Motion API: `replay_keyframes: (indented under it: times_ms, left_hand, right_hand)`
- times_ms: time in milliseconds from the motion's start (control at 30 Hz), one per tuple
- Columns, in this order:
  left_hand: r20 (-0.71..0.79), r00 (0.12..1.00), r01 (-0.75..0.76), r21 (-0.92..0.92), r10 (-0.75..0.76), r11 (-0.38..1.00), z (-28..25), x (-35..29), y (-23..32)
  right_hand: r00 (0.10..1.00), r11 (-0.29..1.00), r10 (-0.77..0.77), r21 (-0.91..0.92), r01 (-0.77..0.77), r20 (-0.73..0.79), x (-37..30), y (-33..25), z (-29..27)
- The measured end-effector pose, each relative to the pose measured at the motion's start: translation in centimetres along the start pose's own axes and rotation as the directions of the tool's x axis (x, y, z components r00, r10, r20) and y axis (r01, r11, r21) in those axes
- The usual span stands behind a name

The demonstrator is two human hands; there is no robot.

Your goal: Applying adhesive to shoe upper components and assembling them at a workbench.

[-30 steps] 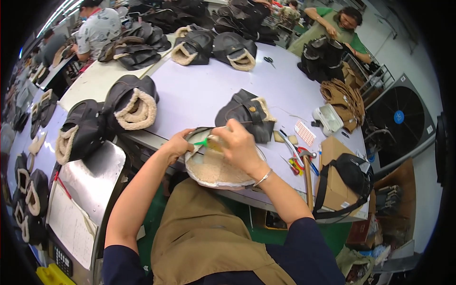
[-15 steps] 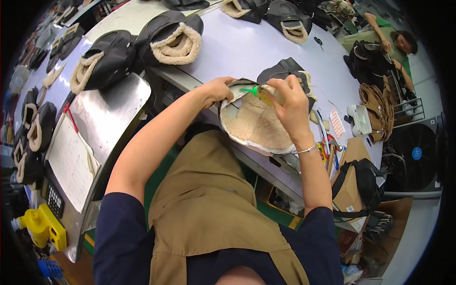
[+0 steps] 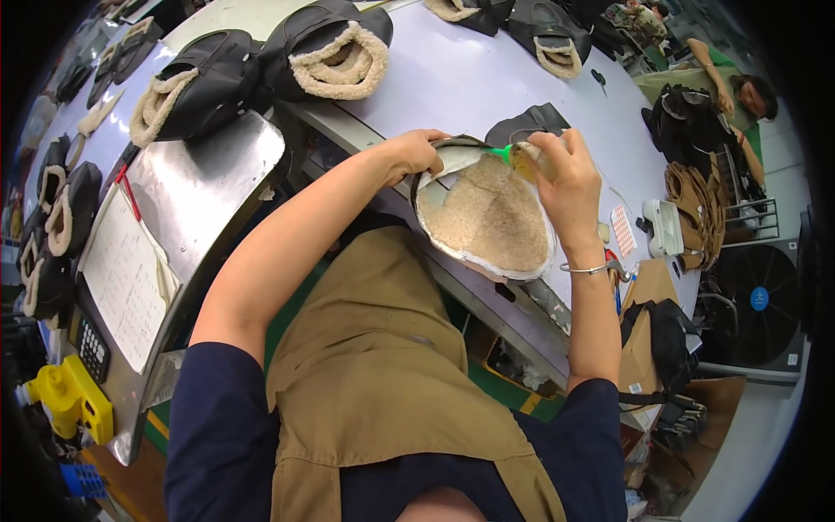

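A rounded, fleece-lined piece (image 3: 491, 217) with a pale edge and a dark outer side lies tilted at the near edge of the table. My left hand (image 3: 414, 157) grips its upper left rim. In my right hand (image 3: 567, 183) is a squeeze bottle (image 3: 523, 163) with yellowish contents, its green nozzle pointing left at the piece's upper rim. The fingers hide much of the bottle. Just behind lies a dark leather piece (image 3: 532, 122), partly covered by my right hand.
Black fleece-lined bags (image 3: 323, 52) stand at the back left, beside a metal tray (image 3: 222, 161) with a notebook (image 3: 130, 278). A yellow bottle (image 3: 70, 396) is at far left. Brown straps (image 3: 693, 213) and a white container (image 3: 663, 228) lie right; a person in green (image 3: 726, 91) sits beyond.
The nozzle has moved right along the rim with my right hand. My left hand keeps hold of the piece. The whole view has shifted slightly.
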State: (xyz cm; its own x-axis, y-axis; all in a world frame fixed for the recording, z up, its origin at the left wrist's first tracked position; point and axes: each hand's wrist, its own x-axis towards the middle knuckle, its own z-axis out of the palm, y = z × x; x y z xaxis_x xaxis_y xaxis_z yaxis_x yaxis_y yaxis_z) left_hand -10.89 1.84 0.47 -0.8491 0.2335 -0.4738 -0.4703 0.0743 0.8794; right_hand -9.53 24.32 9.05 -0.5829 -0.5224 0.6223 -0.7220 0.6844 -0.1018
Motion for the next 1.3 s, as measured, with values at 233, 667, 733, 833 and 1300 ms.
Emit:
replay_keyframes:
  times_ms: [233, 667, 733, 833, 1300]
  left_hand:
    - [0.047, 0.998, -0.031, -0.064, 0.034, 0.997, -0.3, -0.1, 0.0]
    - [0.035, 0.959, 0.277, 0.091, -0.281, 0.956, -2.5, 3.8, 1.5]
    - [0.052, 0.956, 0.28, 0.115, -0.287, 0.953, -3.2, 4.1, 1.6]
    - [0.115, 0.943, 0.294, 0.15, -0.312, 0.944, -3.8, 4.0, 1.9]
    - [0.012, 0.992, 0.124, 0.144, -0.127, 0.982, -0.7, 1.3, 1.9]
  right_hand:
    - [0.996, 0.994, -0.074, 0.082, 0.071, 0.042, -0.4, -1.0, 1.4]
    - [0.868, 0.854, -0.492, -0.152, 0.497, 0.071, -0.4, 1.7, 1.3]
    - [0.865, 0.849, -0.493, -0.161, 0.503, 0.098, 0.1, 1.4, 0.8]
    - [0.794, 0.791, -0.607, -0.108, 0.603, -0.017, 1.1, 0.2, 2.0]
    - [0.985, 0.981, -0.157, 0.13, 0.146, 0.076, -0.2, 3.4, 0.9]
